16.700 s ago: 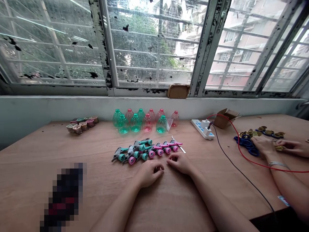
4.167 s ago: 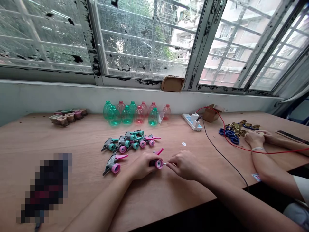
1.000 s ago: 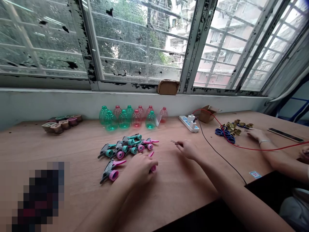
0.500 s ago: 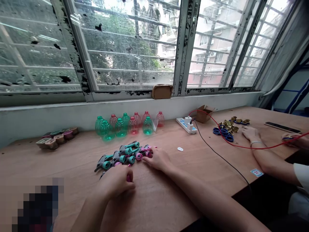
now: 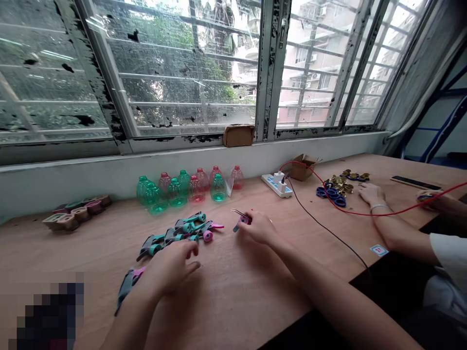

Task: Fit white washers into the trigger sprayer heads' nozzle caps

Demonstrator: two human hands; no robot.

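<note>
My right hand (image 5: 260, 228) is closed on a small pink-collared spray trigger head (image 5: 243, 220) together with thin metal tweezers (image 5: 237, 212), just right of the pile of teal and pink trigger heads (image 5: 182, 230). My left hand (image 5: 171, 265) hovers low over the wooden table (image 5: 237, 301) with its fingers loosely spread and nothing in them. A grey and pink trigger head (image 5: 126, 287) lies beside its wrist. Green and pink plastic bottles (image 5: 182, 187) stand in a cluster behind the pile, by the wall.
A white power strip (image 5: 276, 184) with black and red cables and a small cardboard box (image 5: 302, 167) sit at the right. Further right, another person's hand (image 5: 369, 192) rests by blue and gold rings (image 5: 332, 190). Small round caps (image 5: 73, 215) lie far left.
My right hand has left the pile holding a pink trigger head and the tweezers. My left hand has let go of the heads it covered and opened. The view has swung right.
</note>
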